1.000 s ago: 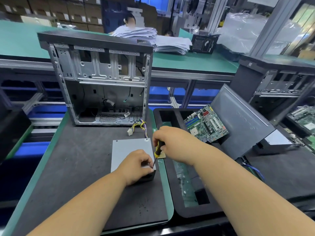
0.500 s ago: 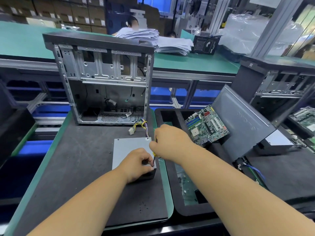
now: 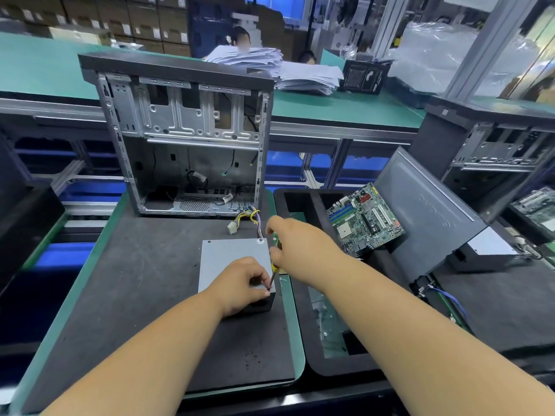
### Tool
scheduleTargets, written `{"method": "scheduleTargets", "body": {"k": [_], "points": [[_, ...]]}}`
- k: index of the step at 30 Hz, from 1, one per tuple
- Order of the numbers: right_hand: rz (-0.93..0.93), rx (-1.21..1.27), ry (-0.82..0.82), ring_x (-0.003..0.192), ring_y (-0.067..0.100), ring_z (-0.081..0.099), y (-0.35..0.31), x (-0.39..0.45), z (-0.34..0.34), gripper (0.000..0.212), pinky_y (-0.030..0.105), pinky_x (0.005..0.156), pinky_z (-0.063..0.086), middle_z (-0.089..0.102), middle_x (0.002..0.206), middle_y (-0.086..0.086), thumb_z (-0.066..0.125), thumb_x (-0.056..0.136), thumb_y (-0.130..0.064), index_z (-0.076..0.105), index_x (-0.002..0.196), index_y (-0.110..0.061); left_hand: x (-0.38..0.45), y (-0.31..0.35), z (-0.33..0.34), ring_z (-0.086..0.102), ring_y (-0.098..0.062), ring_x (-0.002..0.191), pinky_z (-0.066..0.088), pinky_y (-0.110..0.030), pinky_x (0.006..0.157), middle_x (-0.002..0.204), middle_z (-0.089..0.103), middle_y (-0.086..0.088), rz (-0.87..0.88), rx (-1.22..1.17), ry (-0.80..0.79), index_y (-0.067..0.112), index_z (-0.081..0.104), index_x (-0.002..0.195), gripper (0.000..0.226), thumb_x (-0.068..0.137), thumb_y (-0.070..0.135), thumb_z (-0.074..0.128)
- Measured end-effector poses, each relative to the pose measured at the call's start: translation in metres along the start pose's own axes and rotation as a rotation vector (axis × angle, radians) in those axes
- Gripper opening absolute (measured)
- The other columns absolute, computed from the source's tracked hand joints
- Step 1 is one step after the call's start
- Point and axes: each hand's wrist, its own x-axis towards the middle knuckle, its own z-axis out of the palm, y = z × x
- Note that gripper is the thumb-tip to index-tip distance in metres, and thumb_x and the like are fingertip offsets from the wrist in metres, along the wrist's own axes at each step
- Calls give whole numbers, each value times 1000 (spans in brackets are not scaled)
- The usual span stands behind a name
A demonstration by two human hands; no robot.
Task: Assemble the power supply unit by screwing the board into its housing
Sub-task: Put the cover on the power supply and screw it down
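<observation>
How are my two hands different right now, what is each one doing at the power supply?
The left hand rests on the near right corner of the grey power supply unit, its fingertips pinched at the screwdriver's tip; the right hand is raised off it, wrapped round the screwdriver handle. The left comes in from the near side; the right reaches from the right, over the black tray. Both meet at one corner.

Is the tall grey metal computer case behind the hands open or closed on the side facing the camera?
Open. The tall grey metal computer case has no side panel here: its drive brackets and inner cables show.
</observation>
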Motion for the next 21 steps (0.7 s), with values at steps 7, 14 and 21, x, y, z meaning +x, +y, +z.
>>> {"method": "scheduleTargets", "body": {"k": [7,14,21], "points": [[43,-71,69,73,28,47,-1,-3,6,12,32,51,23,44,76,-4,45,92,-29,42,100,-20,0,-1,0,55,-13,93,45,-24,86,95,60,-1,2,-12,-1,31,62,75,24,76,13,77],[11,-67,-29,77,25,51,-3,0,-3,20,34,60,39,56,87,1,55,96,-35,45,98,-19,0,-1,-3,54,-11,94,43,-20,86,97,59,1,-12,-21,-32,29,65,79,22,75,10,75],[55,-73,19,75,29,49,-4,0,6,12,31,50,23,44,76,-1,45,91,-28,38,93,-19,0,0,-4,55,-13,94,44,-21,86,97,59,-1,-5,-41,-40,31,63,77,26,75,8,74]]}}
